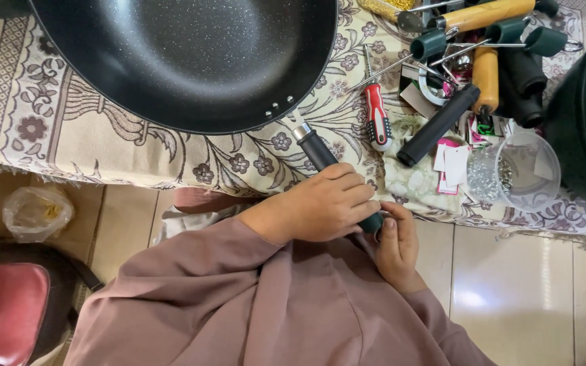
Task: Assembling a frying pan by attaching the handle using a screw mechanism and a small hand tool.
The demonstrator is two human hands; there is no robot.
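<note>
A large black non-stick pan (184, 54) lies on a patterned cloth, its dark handle (317, 150) pointing toward me. My left hand (320, 203) is wrapped around the near part of that handle. My right hand (396, 237) comes up from below and touches the handle's end with thumb and fingertips. Both arms are in mauve sleeves (252, 305).
A red-handled screwdriver (376, 115) and a loose black handle (439, 125) lie to the right of the pan. Behind them is a heap of orange and dark green handles (490, 41). A clear plastic cup of small screws (513, 173) stands near the edge. A red bag (8, 312) sits on the floor.
</note>
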